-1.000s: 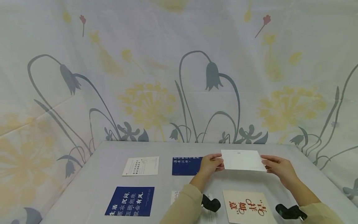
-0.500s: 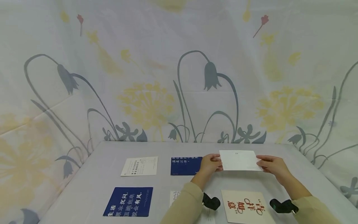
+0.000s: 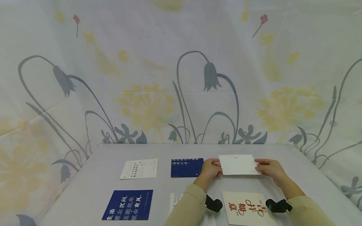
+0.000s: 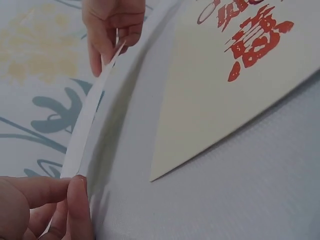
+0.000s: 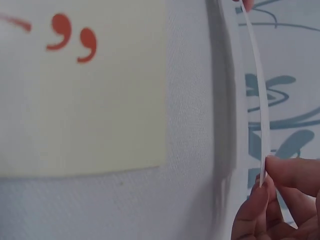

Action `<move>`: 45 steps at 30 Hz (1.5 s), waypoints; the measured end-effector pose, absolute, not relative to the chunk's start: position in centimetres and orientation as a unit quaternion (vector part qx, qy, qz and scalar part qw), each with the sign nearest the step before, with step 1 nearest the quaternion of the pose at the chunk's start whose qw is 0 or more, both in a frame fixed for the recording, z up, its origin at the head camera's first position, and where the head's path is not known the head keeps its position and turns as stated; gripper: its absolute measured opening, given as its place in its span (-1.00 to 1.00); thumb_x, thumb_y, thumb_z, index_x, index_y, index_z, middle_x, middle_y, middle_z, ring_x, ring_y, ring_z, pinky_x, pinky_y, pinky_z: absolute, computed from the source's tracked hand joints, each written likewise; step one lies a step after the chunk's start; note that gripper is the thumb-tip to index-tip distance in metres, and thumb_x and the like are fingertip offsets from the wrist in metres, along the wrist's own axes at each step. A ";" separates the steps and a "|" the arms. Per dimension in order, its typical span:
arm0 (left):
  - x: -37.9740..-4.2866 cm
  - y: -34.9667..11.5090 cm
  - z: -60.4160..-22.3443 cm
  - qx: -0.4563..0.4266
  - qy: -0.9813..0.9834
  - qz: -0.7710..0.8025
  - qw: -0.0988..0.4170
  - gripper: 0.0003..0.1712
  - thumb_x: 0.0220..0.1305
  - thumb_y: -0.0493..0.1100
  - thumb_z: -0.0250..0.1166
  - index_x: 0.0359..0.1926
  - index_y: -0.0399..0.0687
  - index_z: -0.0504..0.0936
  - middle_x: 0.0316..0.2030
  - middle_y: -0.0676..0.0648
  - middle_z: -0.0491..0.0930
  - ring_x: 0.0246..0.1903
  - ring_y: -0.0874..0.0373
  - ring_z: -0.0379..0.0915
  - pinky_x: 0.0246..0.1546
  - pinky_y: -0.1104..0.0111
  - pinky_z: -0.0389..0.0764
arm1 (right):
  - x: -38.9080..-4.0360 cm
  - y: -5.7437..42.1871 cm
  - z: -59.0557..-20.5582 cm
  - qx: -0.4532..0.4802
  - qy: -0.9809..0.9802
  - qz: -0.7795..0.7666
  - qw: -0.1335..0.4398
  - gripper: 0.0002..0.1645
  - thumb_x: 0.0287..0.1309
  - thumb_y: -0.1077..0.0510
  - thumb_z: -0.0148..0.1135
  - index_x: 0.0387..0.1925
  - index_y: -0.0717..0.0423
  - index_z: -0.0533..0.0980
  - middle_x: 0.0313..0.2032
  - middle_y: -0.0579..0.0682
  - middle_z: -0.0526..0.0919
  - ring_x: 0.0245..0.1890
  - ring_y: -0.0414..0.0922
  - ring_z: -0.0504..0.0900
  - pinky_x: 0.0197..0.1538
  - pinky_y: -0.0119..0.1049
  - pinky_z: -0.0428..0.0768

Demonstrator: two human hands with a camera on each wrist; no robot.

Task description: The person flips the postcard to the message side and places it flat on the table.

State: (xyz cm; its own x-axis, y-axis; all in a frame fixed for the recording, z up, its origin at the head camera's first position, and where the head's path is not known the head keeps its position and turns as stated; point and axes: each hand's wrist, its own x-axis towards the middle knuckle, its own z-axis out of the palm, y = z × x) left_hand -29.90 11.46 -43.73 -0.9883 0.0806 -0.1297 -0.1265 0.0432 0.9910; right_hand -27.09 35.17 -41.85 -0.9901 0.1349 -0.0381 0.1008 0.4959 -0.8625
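One white rectangular paper card [image 3: 238, 164], which we are holding above the pale grey surface [image 3: 161, 185], toward its far edge; our left hand [image 3: 211, 170] and right hand [image 3: 271, 168] are pinching opposite short ends. It is bowing slightly; squeezing inward could crease it.

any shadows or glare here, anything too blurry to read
Left wrist: the held white card throws a soft shadow along the tabletop; right wrist: a similar dark band, plus a washed-out patch on the red-lettered cream card; head: light looks even, the white card's faint print too small to read.
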 end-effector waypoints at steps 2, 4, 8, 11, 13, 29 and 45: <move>-29.9 11.4 -43.8 -0.018 0.727 0.682 0.078 -0.61 -0.01 -0.61 0.23 -0.11 -0.32 0.57 -0.51 -0.03 0.49 -0.64 0.21 0.45 -0.62 0.42 0.59 | -27.2 35.1 -42.0 -0.069 -0.865 0.497 0.017 -0.46 0.09 0.30 0.20 0.07 0.56 0.35 -0.36 0.00 0.55 -0.46 -0.22 0.49 -0.41 -0.40 0.54; -29.9 11.4 -43.8 -0.021 0.735 0.673 0.081 -0.62 0.01 -0.59 0.23 -0.11 -0.30 0.58 -0.52 -0.03 0.49 -0.66 0.22 0.44 -0.63 0.43 0.58 | -27.3 35.0 -42.0 -0.072 -0.865 0.496 0.015 -0.47 0.08 0.31 0.20 0.06 0.57 0.36 -0.37 -0.02 0.55 -0.48 -0.22 0.48 -0.43 -0.40 0.53; -29.9 11.4 -43.9 -0.029 0.750 0.656 0.081 -0.66 0.04 -0.55 0.24 -0.12 -0.28 0.59 -0.54 -0.03 0.51 -0.67 0.24 0.44 -0.65 0.47 0.56 | -27.5 34.9 -42.2 -0.072 -0.867 0.493 0.007 -0.50 0.08 0.32 0.19 0.03 0.57 0.37 -0.36 0.02 0.58 -0.48 -0.21 0.47 -0.43 -0.39 0.50; -30.0 11.3 -43.8 -0.038 0.757 0.647 0.087 -0.69 0.05 -0.53 0.24 -0.14 -0.27 0.60 -0.57 -0.06 0.54 -0.69 0.25 0.44 -0.67 0.49 0.53 | -27.6 34.9 -42.4 -0.075 -0.869 0.489 -0.004 -0.51 0.06 0.32 0.20 0.01 0.56 0.39 -0.34 0.06 0.61 -0.48 -0.21 0.47 -0.44 -0.39 0.48; -30.0 11.3 -43.8 -0.041 0.761 0.640 0.093 -0.71 0.05 -0.52 0.25 -0.15 -0.28 0.60 -0.58 -0.08 0.56 -0.71 0.26 0.43 -0.69 0.51 0.51 | -27.6 34.9 -42.5 -0.078 -0.871 0.485 -0.011 -0.51 0.05 0.32 0.20 0.01 0.56 0.40 -0.33 0.09 0.61 -0.47 -0.20 0.47 -0.43 -0.39 0.48; -29.7 11.1 -42.9 -0.053 0.802 0.587 0.100 -0.71 0.03 -0.49 0.28 -0.18 -0.23 0.62 -0.66 -0.04 0.55 -0.79 0.29 0.35 -0.79 0.61 0.35 | -27.9 34.3 -42.4 -0.075 -0.888 0.453 -0.036 -0.50 0.06 0.34 0.16 0.03 0.58 0.36 -0.24 0.23 0.53 -0.43 -0.15 0.46 -0.40 -0.36 0.48; -29.9 10.8 -43.1 -0.061 0.756 0.641 0.116 -0.55 0.05 -0.47 0.31 0.01 -0.17 0.54 -0.49 -0.03 0.54 -0.70 0.28 0.44 -0.70 0.55 0.48 | -27.2 34.4 -42.0 -0.051 -0.885 0.462 -0.029 -0.41 0.11 0.32 0.13 0.14 0.57 0.25 -0.26 0.19 0.50 -0.42 -0.15 0.49 -0.36 -0.33 0.52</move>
